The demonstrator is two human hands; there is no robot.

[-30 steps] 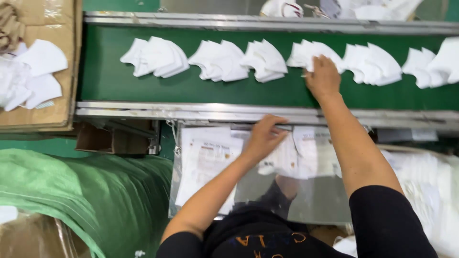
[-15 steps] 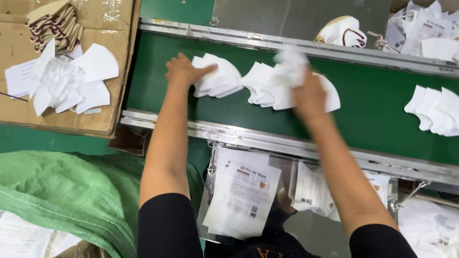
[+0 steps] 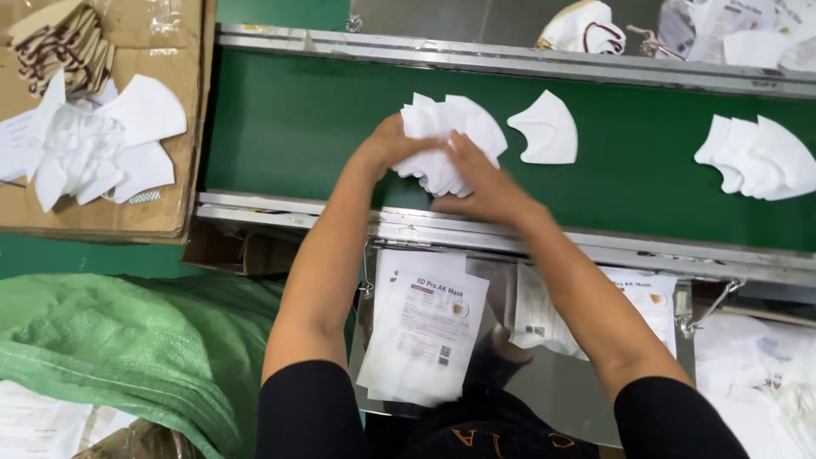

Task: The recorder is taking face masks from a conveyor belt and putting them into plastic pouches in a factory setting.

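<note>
Both of my hands meet over the near side of a green conveyor belt [image 3: 289,127]. My left hand [image 3: 380,146] and my right hand [image 3: 478,180] together grip a stack of white masks [image 3: 446,136], fanned out at its top. A single white mask [image 3: 546,129] lies flat on the belt just right of the stack. Another pile of white masks [image 3: 756,157] rests on the belt at the far right.
A cardboard box [image 3: 127,204] at the left holds loose white masks [image 3: 93,144] and some brown-trimmed ones [image 3: 59,42]. Below the belt's metal rail [image 3: 595,246] lie printed white packaging bags [image 3: 425,336]. A green woven sack [image 3: 127,348] sits at lower left.
My hands, apart on separate mask piles half a second ago, have come together and now hold one gathered stack. The view has shifted, and piles on the belt sit further right.
</note>
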